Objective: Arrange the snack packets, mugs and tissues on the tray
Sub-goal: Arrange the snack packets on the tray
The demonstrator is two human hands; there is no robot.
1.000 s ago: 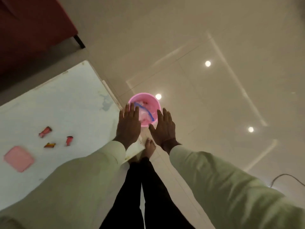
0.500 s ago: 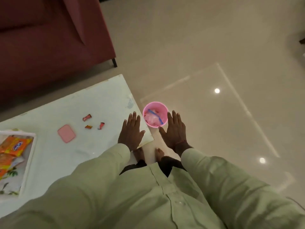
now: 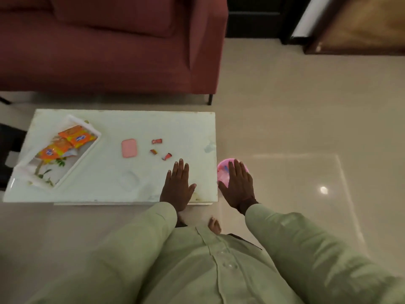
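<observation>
Snack packets (image 3: pixel 65 143), orange with a blue mark, lie overlapping in the far end of the tray (image 3: pixel 73 157). The tray is white with a leafy print, and it sits askew on the left part of the white desk (image 3: pixel 131 123). The nearer end of the tray shows only its print.

To the right of the tray, about mid-desk, lies a flat pink rectangular piece (image 3: pixel 129 148). I cannot tell what it is. Just beyond it to the right are three small red wrappers (image 3: pixel 157 141), scattered apart from one another.

My left hand (image 3: pixel 177 187) is spread flat, palm down, with the fingers straight and close together. It is over the near right corner of the desk and holds nothing. I cannot tell whether it rests on the top or hovers above it. Its fingertips point toward the nearest wrapper without reaching it.

My right hand (image 3: pixel 237 187) is flat in the same way and also holds nothing. It is off the desk's right edge, above a pink bin (image 3: pixel 222 172) that stands on the glossy floor (image 3: pixel 295 128) just beside the desk.

Pale green sleeves (image 3: pixel 295 238) cover both my arms, and one bare foot (image 3: pixel 214 224) shows below my hands. A dark red sofa (image 3: pixel 109 51) stands behind the desk.
</observation>
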